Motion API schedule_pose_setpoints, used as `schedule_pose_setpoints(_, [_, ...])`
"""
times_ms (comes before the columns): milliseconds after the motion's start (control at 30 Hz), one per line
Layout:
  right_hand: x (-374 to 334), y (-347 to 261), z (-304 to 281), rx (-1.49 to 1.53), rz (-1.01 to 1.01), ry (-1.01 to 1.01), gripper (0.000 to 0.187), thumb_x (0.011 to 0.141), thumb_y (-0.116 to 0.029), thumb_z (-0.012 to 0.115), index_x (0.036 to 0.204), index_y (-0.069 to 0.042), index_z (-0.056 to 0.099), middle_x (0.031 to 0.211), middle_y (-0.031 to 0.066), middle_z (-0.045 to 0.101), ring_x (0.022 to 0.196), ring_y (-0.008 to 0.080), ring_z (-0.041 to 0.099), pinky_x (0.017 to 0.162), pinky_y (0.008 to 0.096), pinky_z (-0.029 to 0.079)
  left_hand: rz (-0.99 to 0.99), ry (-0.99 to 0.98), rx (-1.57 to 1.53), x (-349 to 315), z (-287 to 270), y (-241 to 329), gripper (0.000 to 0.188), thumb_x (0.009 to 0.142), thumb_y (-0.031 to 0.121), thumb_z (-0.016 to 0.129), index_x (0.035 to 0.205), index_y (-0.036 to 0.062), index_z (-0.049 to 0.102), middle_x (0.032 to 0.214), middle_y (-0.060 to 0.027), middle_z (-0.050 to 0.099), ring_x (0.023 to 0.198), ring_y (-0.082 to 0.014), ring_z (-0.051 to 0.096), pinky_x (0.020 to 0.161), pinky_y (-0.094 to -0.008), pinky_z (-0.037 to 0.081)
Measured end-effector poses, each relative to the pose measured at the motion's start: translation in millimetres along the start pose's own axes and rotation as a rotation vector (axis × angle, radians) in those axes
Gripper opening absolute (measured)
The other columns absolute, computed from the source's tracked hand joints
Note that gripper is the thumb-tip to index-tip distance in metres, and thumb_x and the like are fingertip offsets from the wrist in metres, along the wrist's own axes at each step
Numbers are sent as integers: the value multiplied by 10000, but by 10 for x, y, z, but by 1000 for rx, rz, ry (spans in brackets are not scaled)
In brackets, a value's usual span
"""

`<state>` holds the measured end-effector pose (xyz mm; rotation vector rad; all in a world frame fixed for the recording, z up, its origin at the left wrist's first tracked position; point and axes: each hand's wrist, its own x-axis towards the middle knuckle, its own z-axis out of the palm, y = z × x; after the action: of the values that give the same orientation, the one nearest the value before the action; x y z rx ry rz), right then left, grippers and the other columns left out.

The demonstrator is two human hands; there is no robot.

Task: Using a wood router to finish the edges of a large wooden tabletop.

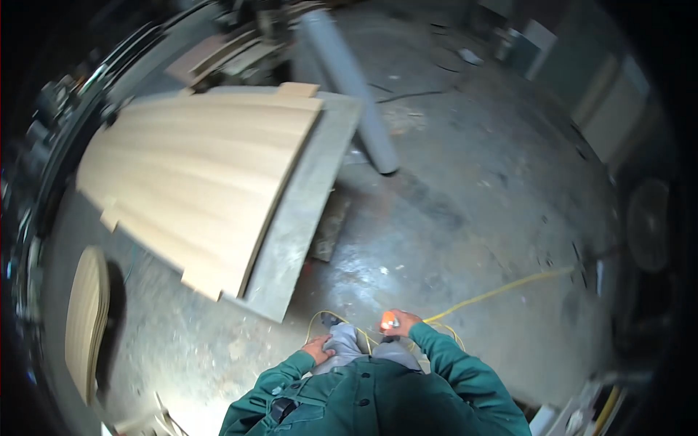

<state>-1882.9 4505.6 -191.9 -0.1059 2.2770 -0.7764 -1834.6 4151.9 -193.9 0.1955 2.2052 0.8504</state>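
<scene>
My right hand (404, 324) is closed round a small orange and pale object (388, 320) in front of my right leg. Its exact kind is too small to make out. A thin yellow cord (502, 288) runs in from the right, passes behind this hand and loops around my feet. Lower left of it, my left hand (318, 350) lies against the thigh of my grey trousers, with fingers stretched and nothing visible in them. Ahead to the left, a large, pale wooden panel (211, 182) with a tapering outline and small edge tabs lies on a grey board (302, 218). Neither hand touches it.
A stack of curved wooden pieces (87, 320) stands on the floor at the left. A long grey cylinder (352, 94) slants down beyond the board. Flat boards (611, 102) lean at the far right. Dark cables and scraps lie across the concrete floor (472, 189).
</scene>
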Motion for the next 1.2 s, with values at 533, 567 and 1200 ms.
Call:
schedule_pose_setpoints(533, [-294, 651, 75, 121, 1, 70, 761, 635, -401, 821, 1258, -99, 505, 1187, 170, 602, 1114, 333, 570, 942, 395, 452, -72, -102, -49, -533, 1016, 383, 544, 856, 288, 570, 1364, 147, 433, 1299, -206, 468, 1223, -389, 455, 1040, -424, 375])
schedule_pose_setpoints(567, [-299, 603, 39, 186, -11, 84, 777, 635, -382, 833, 1270, -84, 497, 1201, 169, 592, 1124, 317, 565, 954, 380, 446, 1, -79, -41, -498, 920, 380, 539, 858, 274, 569, 1362, 142, 433, 1301, -205, 468, 1222, -390, 454, 1039, -421, 376])
schedule_pose_setpoints(1200, [578, 480, 277, 18, 210, 98, 741, 631, -445, 791, 1239, -124, 515, 1196, 134, 599, 1116, 317, 568, 918, 391, 457, 267, 781, 384, 1176, -1535, 191, 672, 746, 230, 708, 1351, 141, 428, 1388, -150, 381, 1273, -369, 353, 1095, -511, 248])
